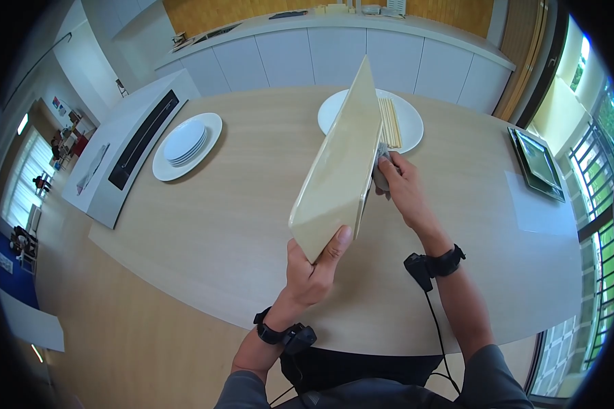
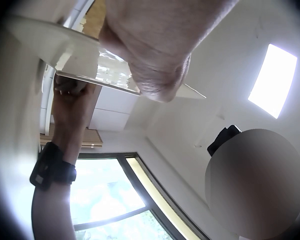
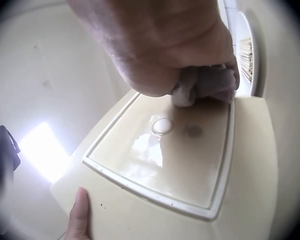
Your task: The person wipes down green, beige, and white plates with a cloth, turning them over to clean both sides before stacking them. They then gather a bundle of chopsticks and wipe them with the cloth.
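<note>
A cream, square-cornered plate (image 1: 341, 157) is held tilted up on edge above the table. My left hand (image 1: 310, 276) grips its near corner, with the thumb laid along one face. On the plate's other side, my right hand (image 1: 404, 187) holds a bunched grey cloth (image 1: 383, 170) against it. In the right wrist view, the plate's underside (image 3: 155, 160) shows a raised foot rim and a glossy middle. There the cloth (image 3: 205, 82) lies at the far part of the rim, under the fingers.
An oval white plate (image 1: 215, 126) at the left carries a stack of small white plates (image 1: 185, 141). Behind the cream plate, chopsticks (image 1: 390, 123) lie on a white plate (image 1: 413, 123). Dark green dishes (image 1: 539, 163) sit on a pale sheet (image 1: 532, 215) at the right. A cable (image 1: 435, 327) hangs from the right wrist.
</note>
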`<state>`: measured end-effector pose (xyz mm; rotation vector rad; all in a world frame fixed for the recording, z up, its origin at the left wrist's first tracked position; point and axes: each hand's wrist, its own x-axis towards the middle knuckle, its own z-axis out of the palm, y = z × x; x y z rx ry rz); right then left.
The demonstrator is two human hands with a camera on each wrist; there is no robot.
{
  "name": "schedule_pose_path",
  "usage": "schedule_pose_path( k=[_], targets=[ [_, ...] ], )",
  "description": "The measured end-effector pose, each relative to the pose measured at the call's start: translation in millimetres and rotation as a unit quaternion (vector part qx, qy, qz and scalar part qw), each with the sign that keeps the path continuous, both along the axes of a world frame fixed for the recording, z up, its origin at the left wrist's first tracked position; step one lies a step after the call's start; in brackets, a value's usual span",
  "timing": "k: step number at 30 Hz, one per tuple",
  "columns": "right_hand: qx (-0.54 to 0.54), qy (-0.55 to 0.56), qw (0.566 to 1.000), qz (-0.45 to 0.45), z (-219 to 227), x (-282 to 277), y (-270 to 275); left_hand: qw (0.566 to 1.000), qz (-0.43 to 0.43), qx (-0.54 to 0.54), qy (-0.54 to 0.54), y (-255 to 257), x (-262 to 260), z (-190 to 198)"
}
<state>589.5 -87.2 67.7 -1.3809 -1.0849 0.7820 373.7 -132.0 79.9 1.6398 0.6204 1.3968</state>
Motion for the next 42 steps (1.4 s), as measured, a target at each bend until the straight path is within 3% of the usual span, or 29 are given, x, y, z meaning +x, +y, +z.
schedule_pose_path(
  k=[7, 10, 12, 20, 22, 26, 28, 38, 40, 42],
  targets=[
    [0.003, 0.012, 1.000, -0.014, 23, -7, -15, 1.000, 0.012, -0.002, -0.014, 0, 0, -3],
    [0.064, -0.060, 0.995, -0.046, 33, -15, -26, 0.999, 0.031, -0.013, -0.009, -1, 0, -1],
    [0.169, -0.115, 0.979, -0.008, 37, -18, -30, 0.998, 0.048, -0.034, -0.025, -1, 0, -2],
    [0.219, -0.199, 0.954, -0.046, 19, -16, -15, 0.997, 0.063, -0.039, -0.031, 0, 1, -4],
    [0.116, -0.181, 0.976, -0.010, 24, -13, -18, 0.997, 0.061, -0.041, -0.035, 1, 0, -5],
    [0.085, -0.165, 0.983, -0.007, 27, -13, -19, 0.996, 0.067, -0.043, -0.034, 1, 0, -6],
    [-0.028, -0.087, 0.995, 0.042, 37, -13, -24, 0.996, 0.067, -0.041, -0.038, 1, 1, -5],
    [0.061, -0.082, 0.990, 0.093, 55, -19, -39, 0.997, 0.057, -0.037, -0.047, 3, 1, -8],
    [0.138, -0.014, 0.990, 0.033, 60, -22, -40, 0.997, 0.053, -0.037, -0.047, 3, 0, -7],
    [0.182, -0.027, 0.983, 0.007, 62, -25, -40, 0.997, 0.053, -0.036, -0.042, 2, 0, -6]
  ],
)
